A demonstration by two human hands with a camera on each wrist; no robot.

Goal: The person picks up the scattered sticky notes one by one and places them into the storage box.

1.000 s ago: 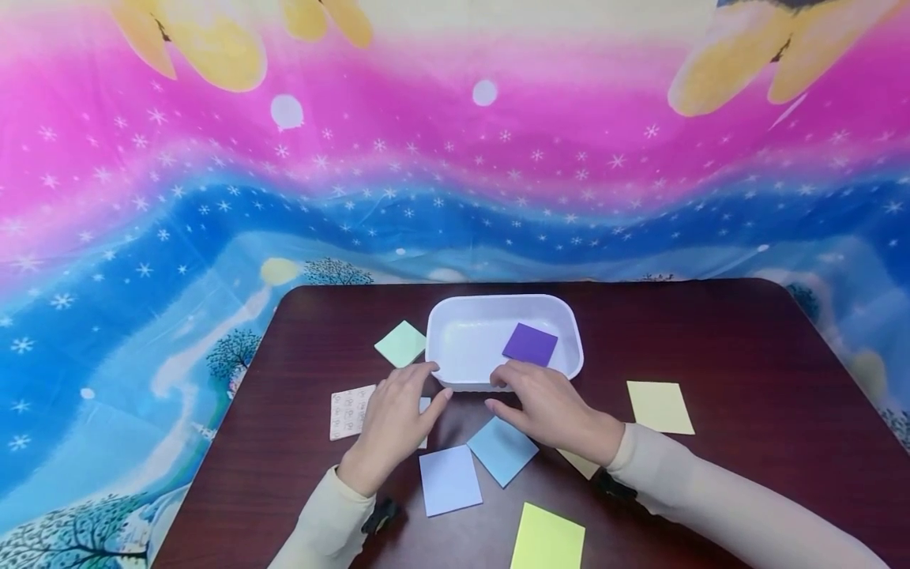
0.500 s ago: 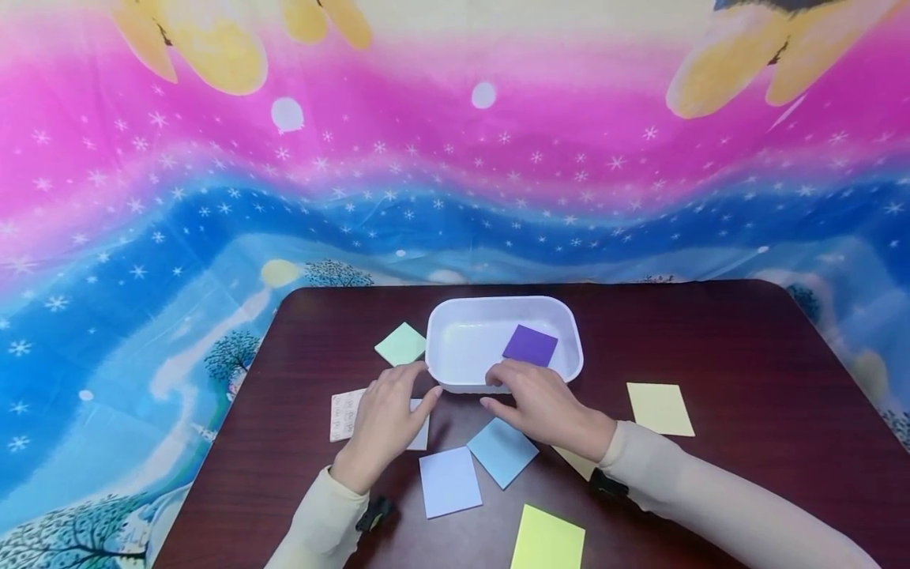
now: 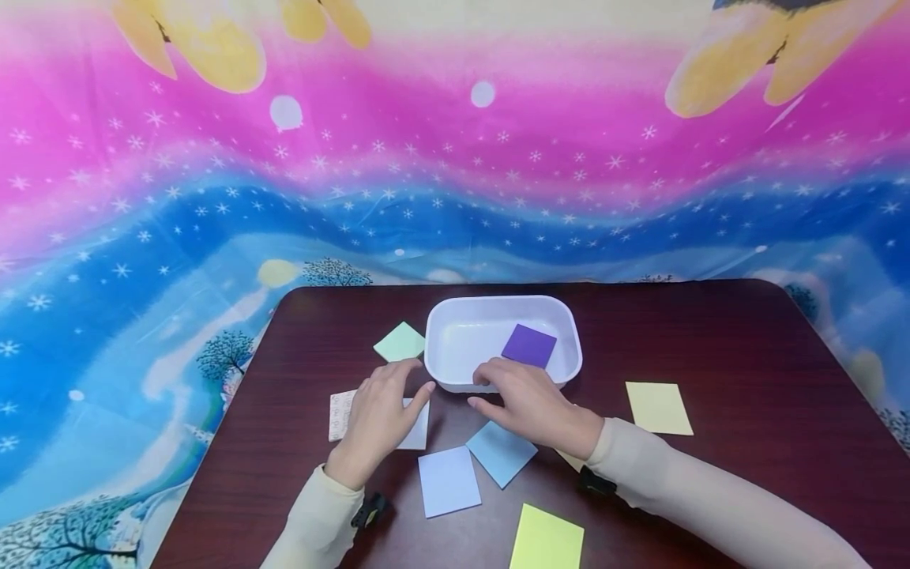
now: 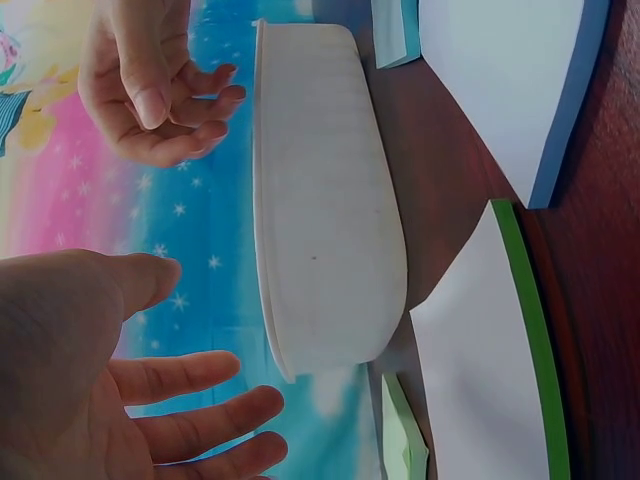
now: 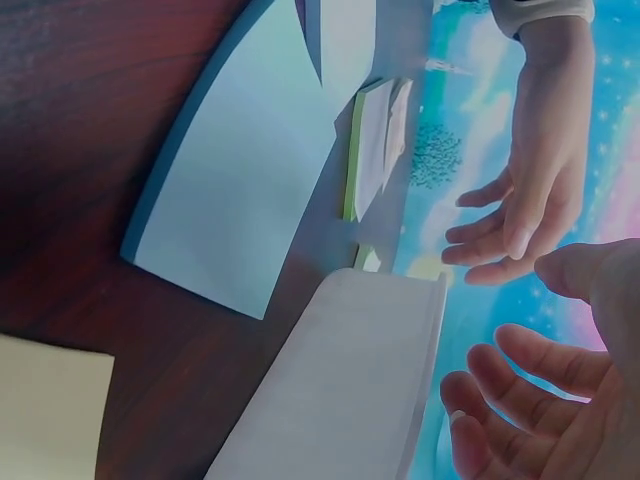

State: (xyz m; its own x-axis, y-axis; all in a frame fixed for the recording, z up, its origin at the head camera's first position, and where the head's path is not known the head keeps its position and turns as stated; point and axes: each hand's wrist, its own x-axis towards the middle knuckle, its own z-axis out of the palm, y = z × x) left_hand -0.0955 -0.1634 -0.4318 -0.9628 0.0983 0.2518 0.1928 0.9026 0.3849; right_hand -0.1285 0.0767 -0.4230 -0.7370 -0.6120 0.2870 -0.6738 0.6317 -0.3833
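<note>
My left hand (image 3: 380,415) hovers left of the white plastic tub (image 3: 458,348), its fingers relaxed and holding nothing. Partly beneath it are a patterned note pad (image 3: 340,416) and a whitish note pad (image 3: 416,431), whose edge looks green in the left wrist view. My right hand (image 3: 535,401) is held over the tub's near edge, fingers loosely bent around nothing. Inside the tub lies a purple note pad (image 3: 529,345). A light blue note pad (image 3: 502,454) and a lavender note pad (image 3: 449,482) lie in front of the tub.
A pale green note pad (image 3: 400,342) sits beside the tub's left end. To the right lies a pale yellow note pad (image 3: 658,408). A bright yellow one (image 3: 547,537) is near the front, and another yellowish pad (image 3: 571,459) is mostly hidden by my right wrist.
Both hands have drifted slightly left, away from their earlier places by the tub's near side. The tub and note pads stay where they were.
</note>
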